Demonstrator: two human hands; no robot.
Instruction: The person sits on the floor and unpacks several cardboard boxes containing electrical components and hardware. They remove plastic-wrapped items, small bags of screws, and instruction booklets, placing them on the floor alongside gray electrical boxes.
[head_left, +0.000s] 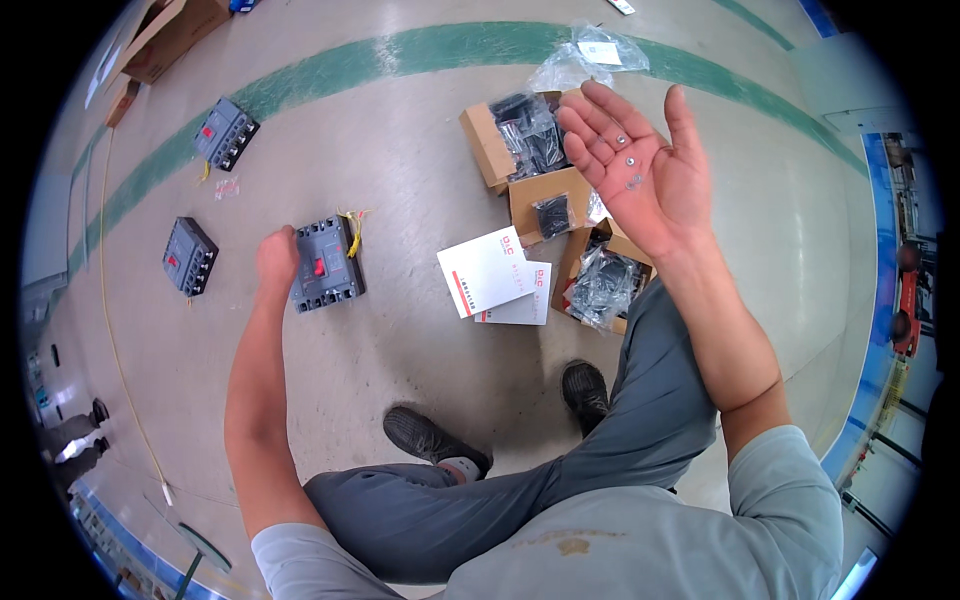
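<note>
A grey moulded-case circuit breaker (335, 284) with a red handle lies on the floor, yellow wires at its upper right corner. My left hand (278, 257) is closed against its left edge; the fingertips are partly hidden there. On the right, my right hand (665, 185) is raised palm up, fingers stretched out. Several small metal pieces (631, 162), which look like nuts or washers, rest loose on its palm and fingers. Two similar breakers lie farther left, one circuit breaker (228, 133) toward the back and another circuit breaker (188, 257) nearer.
Two white booklets (485, 270) overlap in the middle. Beside them stand open cardboard boxes (487, 150) with bagged black parts, and another box (638, 258) near my knee. Clear plastic bags (570, 70) lie behind. A yellow cord (118, 350) runs along the left floor.
</note>
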